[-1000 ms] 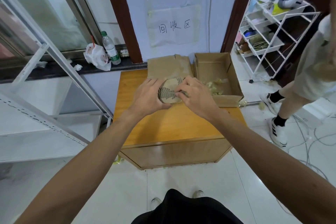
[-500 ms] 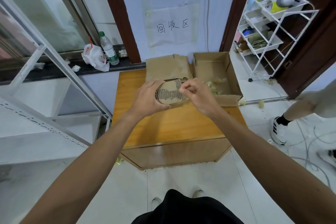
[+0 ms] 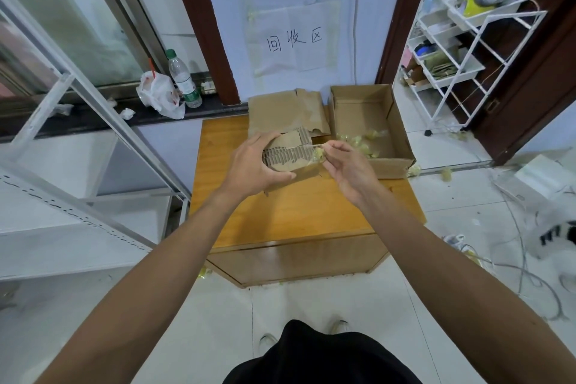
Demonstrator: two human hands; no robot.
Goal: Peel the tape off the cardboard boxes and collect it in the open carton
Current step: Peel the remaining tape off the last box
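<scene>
Tape [image 3: 318, 153], a crumpled yellowish clear strip, is pinched by the right grip [image 3: 349, 168] just left of the open brown cardboard carton [image 3: 402, 150], probably for a short drop. The left grip [image 3: 252, 165] curls round the torn brown corrugated cardboard piece [image 3: 288, 156], steadying it against the pull.

Your bare forearms reach forward and converge, left grip [image 3: 252, 162] curled round a cardboard piece [image 3: 291, 156], right grip [image 3: 349, 168] just right of it pinching a tape strip [image 3: 318, 153] between thumb and fingertips.
</scene>
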